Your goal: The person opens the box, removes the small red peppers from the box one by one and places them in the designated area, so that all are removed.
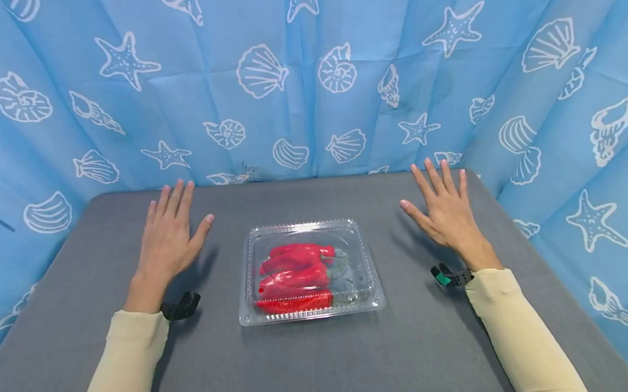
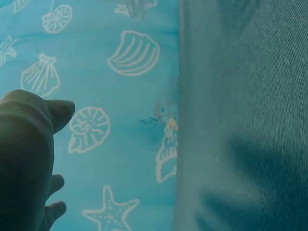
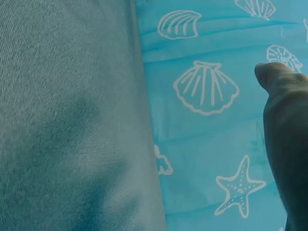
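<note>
A clear plastic clamshell box point(image 1: 309, 270) lies on the grey table between the two hands, its lid down. Several red peppers point(image 1: 296, 268) show through the lid, stacked towards the left of the box. To the left of the box, my left hand point(image 1: 169, 241) is held above the table with fingers straight and thumb spread. My right hand point(image 1: 447, 216) is in a like pose to the right of the box. Neither hand touches anything. Shadows of both hands fall on the table. The wrist views show only parts of each hand, not the box.
The grey cloth-covered table point(image 1: 316, 368) spreads under everything. Behind it and at both sides hangs a blue curtain point(image 1: 306, 98) printed with white shells and starfish. Dark bands circle both wrists, below cream sleeves point(image 1: 120, 371).
</note>
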The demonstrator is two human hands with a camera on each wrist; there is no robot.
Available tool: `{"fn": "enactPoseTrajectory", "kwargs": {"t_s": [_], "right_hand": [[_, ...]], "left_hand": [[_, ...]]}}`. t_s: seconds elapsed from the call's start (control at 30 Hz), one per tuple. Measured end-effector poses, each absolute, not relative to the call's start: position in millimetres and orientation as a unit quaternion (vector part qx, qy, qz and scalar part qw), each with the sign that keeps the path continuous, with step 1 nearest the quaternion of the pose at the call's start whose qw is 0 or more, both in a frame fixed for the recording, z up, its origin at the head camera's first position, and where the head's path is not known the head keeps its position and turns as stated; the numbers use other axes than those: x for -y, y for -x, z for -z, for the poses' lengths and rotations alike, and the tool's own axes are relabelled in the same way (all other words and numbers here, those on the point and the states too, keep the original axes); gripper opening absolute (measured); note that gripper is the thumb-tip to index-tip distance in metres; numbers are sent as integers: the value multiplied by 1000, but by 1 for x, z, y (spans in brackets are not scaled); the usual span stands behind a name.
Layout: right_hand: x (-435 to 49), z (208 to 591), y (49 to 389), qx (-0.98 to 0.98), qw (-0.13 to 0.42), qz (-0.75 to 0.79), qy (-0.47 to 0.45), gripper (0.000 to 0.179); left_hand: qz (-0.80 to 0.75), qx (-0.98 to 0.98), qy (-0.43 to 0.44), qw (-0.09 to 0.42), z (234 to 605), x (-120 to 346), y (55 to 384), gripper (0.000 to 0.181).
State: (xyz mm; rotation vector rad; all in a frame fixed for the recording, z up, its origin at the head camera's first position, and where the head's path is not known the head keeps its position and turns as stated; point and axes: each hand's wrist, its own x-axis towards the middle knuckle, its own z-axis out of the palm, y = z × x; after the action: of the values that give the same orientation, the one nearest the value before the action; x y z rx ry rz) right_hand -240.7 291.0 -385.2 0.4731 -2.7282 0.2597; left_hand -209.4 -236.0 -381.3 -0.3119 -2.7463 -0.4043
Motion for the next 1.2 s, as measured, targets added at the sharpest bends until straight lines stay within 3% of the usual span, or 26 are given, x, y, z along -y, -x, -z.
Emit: {"fn": "enactPoseTrajectory", "kwargs": {"t_s": [0.37,0.67,0.87,1.2], "right_hand": [[-280,378,233,953,144,-173,-205,77],[-268,371,226,938,75,-253,-226,77],[-253,364,219,926,47,-280,-250,75],[-236,357,206,915,-22,-309,-258,78]], "left_hand": [[348,923,136,95,390,228,211,77],[536,823,183,43,417,214,221,60],[615,765,188,-33,426,215,222,55],[730,639,185,-157,434,220,220,67]]}}
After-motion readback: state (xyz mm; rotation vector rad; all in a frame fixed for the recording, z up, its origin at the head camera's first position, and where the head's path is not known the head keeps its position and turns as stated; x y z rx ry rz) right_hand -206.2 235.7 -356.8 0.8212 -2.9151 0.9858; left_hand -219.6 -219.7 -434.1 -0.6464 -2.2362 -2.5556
